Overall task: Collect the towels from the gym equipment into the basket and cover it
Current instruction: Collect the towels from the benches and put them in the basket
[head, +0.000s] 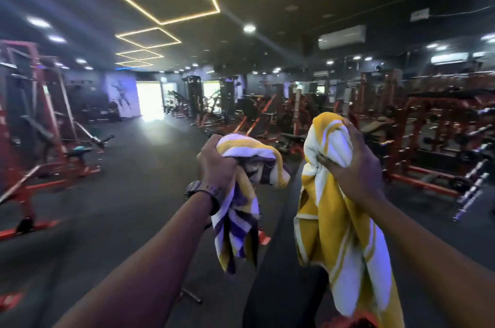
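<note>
My left hand [215, 164] is clenched around a bunched towel striped yellow, white and purple [238, 209], which hangs down below my wrist with its dark watch. My right hand [351, 164] grips a larger yellow and white striped towel [337, 228] that droops down past my forearm. Both arms are stretched out in front of me, the two towels side by side and apart. No basket is in view.
Red-framed weight machines [417, 129] crowd the right side. A red rack and bench [48, 145] stand on the left. A dark rubber floor aisle [139, 166] runs between them toward a bright doorway [148, 98] at the far end.
</note>
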A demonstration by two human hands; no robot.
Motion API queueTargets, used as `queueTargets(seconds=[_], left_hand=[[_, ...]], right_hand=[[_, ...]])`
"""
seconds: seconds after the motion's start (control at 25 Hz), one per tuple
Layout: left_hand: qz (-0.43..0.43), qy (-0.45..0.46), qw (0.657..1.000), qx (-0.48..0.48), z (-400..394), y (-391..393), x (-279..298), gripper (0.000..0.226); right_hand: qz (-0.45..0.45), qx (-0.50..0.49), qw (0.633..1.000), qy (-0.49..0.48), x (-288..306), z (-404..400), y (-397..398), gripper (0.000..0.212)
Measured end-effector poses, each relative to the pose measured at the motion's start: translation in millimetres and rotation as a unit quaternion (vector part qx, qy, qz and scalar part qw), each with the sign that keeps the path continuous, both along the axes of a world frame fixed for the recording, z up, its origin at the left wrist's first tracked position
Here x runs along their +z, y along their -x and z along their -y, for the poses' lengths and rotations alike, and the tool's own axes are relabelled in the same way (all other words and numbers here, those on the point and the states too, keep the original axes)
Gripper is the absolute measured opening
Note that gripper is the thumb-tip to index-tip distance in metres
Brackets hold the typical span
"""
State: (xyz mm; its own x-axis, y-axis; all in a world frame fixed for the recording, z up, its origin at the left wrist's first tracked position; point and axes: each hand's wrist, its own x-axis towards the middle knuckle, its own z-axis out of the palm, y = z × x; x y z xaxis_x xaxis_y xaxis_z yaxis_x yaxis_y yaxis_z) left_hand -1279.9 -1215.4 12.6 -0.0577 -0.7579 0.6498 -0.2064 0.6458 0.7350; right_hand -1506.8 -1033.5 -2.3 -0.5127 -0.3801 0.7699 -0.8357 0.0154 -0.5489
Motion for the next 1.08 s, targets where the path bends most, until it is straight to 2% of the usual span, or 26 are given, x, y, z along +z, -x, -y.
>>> queueTargets(seconds=[0.44,0.6,0.8,1.08], left_hand=[[0.015,0.021,0.983,0.184,-28,-320,5,0.026],[0.012,0.015,0.968,0.251,-63,-445,-6,0.027],[0.024,-0.004,0.946,0.322,-107,-631,-31,0.022],[0.044,-0.025,0.921,0.386,-135,-837,-65,0.03]], right_hand=[[0.0,0.232,0.972,0.026,0,92,-253,0.09],[0.0,0.299,0.954,0.02,-8,123,-368,0.088],[-0.002,0.367,0.93,0.036,-34,141,-558,0.089],[0.071,0.418,0.906,-0.002,-63,156,-763,0.084]])
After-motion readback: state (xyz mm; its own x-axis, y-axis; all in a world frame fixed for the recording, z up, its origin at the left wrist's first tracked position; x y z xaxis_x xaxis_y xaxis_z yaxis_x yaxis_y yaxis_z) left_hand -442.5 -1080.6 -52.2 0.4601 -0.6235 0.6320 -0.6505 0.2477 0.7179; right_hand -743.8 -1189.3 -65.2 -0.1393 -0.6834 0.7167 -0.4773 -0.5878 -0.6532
